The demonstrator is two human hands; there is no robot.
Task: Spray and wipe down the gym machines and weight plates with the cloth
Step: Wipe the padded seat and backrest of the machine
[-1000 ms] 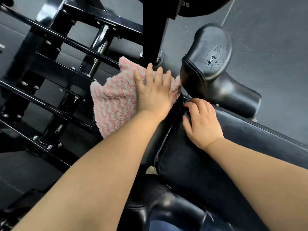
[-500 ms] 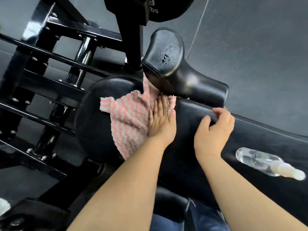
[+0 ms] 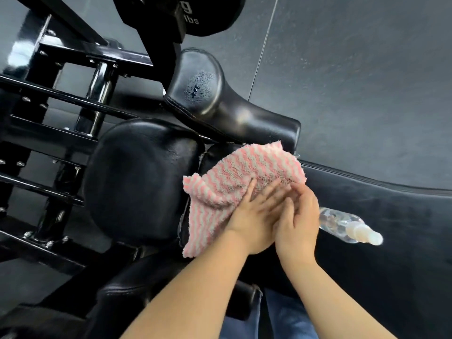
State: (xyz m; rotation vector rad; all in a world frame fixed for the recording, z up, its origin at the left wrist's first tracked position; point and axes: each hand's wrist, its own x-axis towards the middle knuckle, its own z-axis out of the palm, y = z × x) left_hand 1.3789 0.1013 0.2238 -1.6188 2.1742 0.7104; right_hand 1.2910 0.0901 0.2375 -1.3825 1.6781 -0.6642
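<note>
A pink and white striped cloth lies over the near end of the long black padded bench. My left hand presses flat on the cloth with straight fingers. My right hand lies against the left one, its fingers reaching onto the cloth's edge; both are blurred. A clear spray bottle lies on the bench just right of my right hand. A curved black pad with spray droplets on it stands beyond the cloth. A weight plate marked lbs hangs at the top.
A rounded black pad sits left of the cloth. The machine's black steel frame with bolts fills the left side. Dark rubber floor spreads at the upper right. My blue trouser leg shows at the bottom.
My left hand has slid the cloth right and nearer along the bench. My right hand left the bench edge and came to the cloth beside the left hand.
</note>
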